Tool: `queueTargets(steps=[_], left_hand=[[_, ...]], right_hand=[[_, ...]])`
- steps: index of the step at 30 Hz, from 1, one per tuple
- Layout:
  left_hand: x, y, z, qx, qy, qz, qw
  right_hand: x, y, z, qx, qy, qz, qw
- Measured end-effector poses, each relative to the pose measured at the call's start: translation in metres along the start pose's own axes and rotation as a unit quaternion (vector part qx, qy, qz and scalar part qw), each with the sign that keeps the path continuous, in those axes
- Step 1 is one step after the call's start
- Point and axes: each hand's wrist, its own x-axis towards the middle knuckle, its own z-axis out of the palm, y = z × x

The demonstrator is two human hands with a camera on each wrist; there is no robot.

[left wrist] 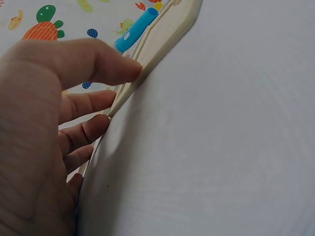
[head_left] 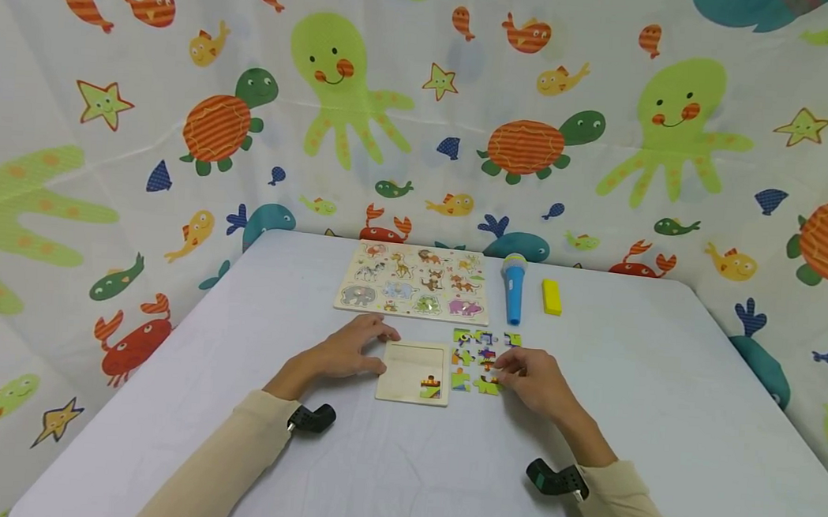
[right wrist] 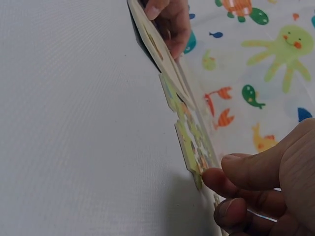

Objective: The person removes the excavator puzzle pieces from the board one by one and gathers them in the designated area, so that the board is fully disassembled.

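Observation:
A square wooden puzzle tray (head_left: 407,369) lies on the table, with one green-and-orange puzzle piece (head_left: 431,387) in its lower right corner. My left hand (head_left: 351,348) holds the tray at its upper left, thumb against the left edge and fingers at the top corner. In the left wrist view the thumb (left wrist: 120,70) touches the tray's rim. Right of the tray, several colourful jigsaw pieces (head_left: 460,380) lie in loose rows. My right hand (head_left: 535,380) is over their right side, fingertips bent down close to the pieces. No piece shows between its thumb and fingers in the right wrist view.
Behind the tray lies a larger wooden animal puzzle board (head_left: 412,282). A blue toy microphone (head_left: 514,292) and a yellow block (head_left: 551,297) are to its right. A sea-animal patterned cloth (head_left: 420,156) hangs behind the white-covered table (head_left: 372,469).

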Motion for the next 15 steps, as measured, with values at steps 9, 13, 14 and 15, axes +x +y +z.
queueTargets(steps=[9,13,14,15], left_hand=[[-0.001,0.004,-0.001,0.002,-0.002,-0.003,1.0000],[-0.003,0.006,-0.002,-0.001,-0.002,-0.004,1.0000],[-0.003,0.007,-0.002,-0.002,-0.002,-0.004,1.0000],[-0.003,0.008,-0.003,-0.003,-0.002,-0.003,1.0000]], right_hand=[[0.000,-0.006,0.000,0.004,0.001,0.000,1.0000],[0.002,-0.012,0.000,0.007,0.003,0.000,1.0000],[0.003,-0.013,0.001,0.008,0.004,-0.003,1.0000],[0.003,-0.015,0.001,0.009,0.004,-0.008,0.9999]])
